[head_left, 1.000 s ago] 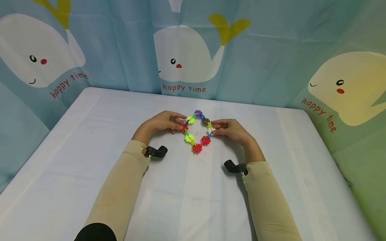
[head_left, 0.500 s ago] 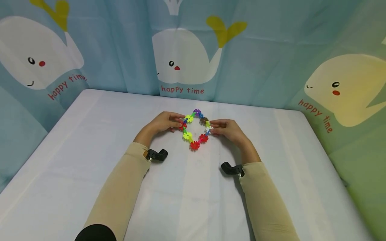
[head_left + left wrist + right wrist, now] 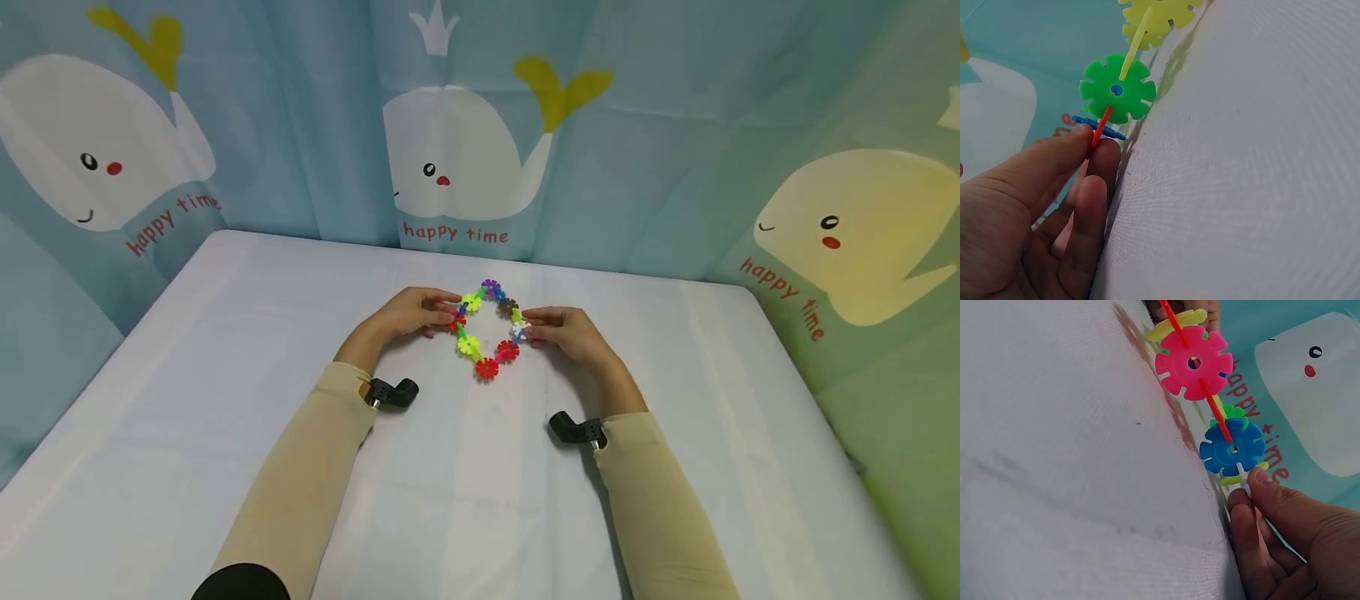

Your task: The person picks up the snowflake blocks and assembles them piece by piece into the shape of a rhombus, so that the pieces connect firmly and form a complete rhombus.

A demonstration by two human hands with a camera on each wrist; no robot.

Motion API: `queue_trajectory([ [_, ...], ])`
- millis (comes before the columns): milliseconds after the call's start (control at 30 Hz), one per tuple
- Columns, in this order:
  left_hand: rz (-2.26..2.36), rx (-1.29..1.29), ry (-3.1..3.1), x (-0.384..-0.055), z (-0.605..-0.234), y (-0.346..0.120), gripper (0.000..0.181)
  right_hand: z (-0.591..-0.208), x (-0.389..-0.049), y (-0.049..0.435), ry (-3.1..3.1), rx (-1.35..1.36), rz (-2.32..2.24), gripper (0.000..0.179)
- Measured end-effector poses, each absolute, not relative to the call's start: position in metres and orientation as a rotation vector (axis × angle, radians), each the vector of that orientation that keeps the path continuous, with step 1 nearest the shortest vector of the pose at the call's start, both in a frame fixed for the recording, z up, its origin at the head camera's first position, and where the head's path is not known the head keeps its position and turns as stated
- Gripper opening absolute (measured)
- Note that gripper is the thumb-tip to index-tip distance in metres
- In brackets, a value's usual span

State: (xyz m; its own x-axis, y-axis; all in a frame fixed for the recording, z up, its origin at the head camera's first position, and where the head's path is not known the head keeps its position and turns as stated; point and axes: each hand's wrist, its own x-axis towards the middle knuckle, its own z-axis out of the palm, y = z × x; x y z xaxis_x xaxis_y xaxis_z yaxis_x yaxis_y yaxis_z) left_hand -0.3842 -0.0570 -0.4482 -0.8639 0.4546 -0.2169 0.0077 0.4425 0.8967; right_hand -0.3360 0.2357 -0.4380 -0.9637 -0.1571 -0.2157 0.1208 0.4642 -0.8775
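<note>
A closed ring of colourful notched plastic discs (image 3: 468,346), slotted into one another, stands around the middle of the white table in the head view. My left hand (image 3: 408,315) pinches a red disc (image 3: 1101,128) on the ring's left side; that disc shows edge-on in the left wrist view, beside a green disc (image 3: 1100,81) and a blue one. On the opposite side, my right hand (image 3: 573,333) pinches a white disc (image 3: 1242,475) between thumb and fingers. A blue disc (image 3: 1235,445) and a pink disc (image 3: 1192,365) follow it along the ring in the right wrist view.
White cloth covers the table (image 3: 420,500). Behind it and to both sides hangs a blue-green curtain (image 3: 675,167) printed with whales. A black wrist camera (image 3: 395,393) sits on the left wrist and another (image 3: 576,428) on the right.
The ring's near end has shifted slightly away from the person, while both hands keep hold of it. The head view has tilted up a little.
</note>
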Motion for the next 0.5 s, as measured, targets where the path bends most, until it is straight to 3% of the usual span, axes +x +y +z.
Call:
queue_trajectory([
  [500, 1.476, 0.361, 2.233, -0.380, -0.467, -0.060, 0.042, -0.450, -0.328, 0.242, 2.483, 0.048, -1.417, 0.039],
])
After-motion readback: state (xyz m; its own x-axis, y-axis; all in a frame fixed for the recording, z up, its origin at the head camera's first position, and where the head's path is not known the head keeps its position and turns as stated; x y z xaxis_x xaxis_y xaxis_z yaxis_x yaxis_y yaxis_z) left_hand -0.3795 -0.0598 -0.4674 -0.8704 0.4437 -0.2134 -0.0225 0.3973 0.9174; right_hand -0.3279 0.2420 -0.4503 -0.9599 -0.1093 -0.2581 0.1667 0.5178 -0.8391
